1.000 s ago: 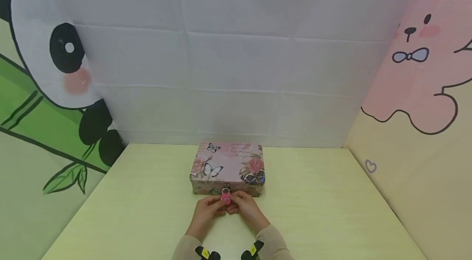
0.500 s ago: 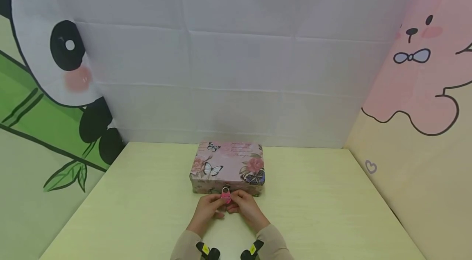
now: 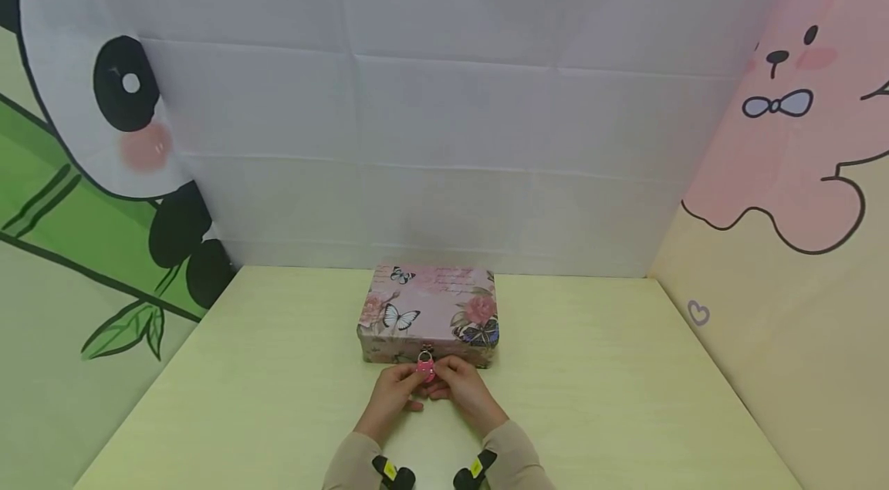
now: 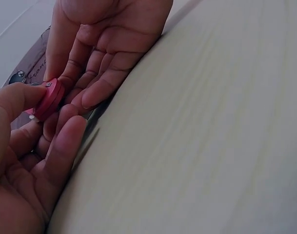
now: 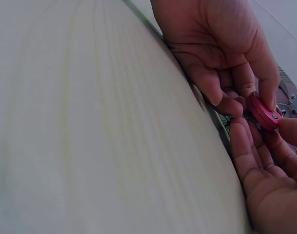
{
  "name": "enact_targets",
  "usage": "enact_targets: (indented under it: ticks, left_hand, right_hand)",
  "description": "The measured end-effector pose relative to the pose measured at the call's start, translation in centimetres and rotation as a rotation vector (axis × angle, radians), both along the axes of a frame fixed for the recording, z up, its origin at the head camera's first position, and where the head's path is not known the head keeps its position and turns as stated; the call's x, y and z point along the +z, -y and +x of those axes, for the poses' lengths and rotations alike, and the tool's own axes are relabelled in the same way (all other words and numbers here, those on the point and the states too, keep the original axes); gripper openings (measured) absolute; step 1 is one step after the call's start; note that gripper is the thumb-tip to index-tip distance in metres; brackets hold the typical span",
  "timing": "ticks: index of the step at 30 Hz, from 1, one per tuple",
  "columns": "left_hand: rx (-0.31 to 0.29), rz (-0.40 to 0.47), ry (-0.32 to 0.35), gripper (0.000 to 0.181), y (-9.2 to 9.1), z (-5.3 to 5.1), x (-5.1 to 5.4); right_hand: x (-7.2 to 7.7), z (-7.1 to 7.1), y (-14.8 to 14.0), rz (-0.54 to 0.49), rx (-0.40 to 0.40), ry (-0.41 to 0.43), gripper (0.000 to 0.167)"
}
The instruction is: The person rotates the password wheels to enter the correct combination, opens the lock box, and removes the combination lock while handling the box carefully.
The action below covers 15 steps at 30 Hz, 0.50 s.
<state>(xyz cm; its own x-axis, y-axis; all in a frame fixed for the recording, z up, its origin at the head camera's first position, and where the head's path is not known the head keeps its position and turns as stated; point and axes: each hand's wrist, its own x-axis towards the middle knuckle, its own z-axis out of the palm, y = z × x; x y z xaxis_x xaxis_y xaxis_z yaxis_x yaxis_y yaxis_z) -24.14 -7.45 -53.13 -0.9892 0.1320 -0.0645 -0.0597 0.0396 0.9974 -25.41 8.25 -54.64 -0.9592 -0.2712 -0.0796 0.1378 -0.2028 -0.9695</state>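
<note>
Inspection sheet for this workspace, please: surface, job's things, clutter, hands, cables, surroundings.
Surface: pale yellow table, faintly streaked.
Job's things: pink padlock at the front clasp of a floral box, lid down; whether locked, cannot tell.
Clutter: nothing seen.
Hands: left hand and right hand both pinch the padlock.
Cables: nothing seen.
Surroundings: white sheet behind, panda picture left, pink animal picture right.
</note>
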Motion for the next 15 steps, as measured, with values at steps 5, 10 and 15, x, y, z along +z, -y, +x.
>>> enact_targets:
  ticks: [5,10,15]
  left_hand:
    - [0.010,-0.004,-0.006,0.027,-0.1,0.1,-0.1]
    - [0.039,0.006,0.016,0.029,0.4,-1.1,-2.5]
    - [0.039,0.099,0.008,0.028,0.8,-0.8,-2.3]
  right_hand:
    - [-0.1,0.0,0.1,-0.009,-0.001,0.001,0.016]
    - [-0.1,0.0,0.1,-0.001,-0.003,-0.007,0.018]
    - [-0.2,0.1,0.1,0.005,-0.018,-0.014,0.020]
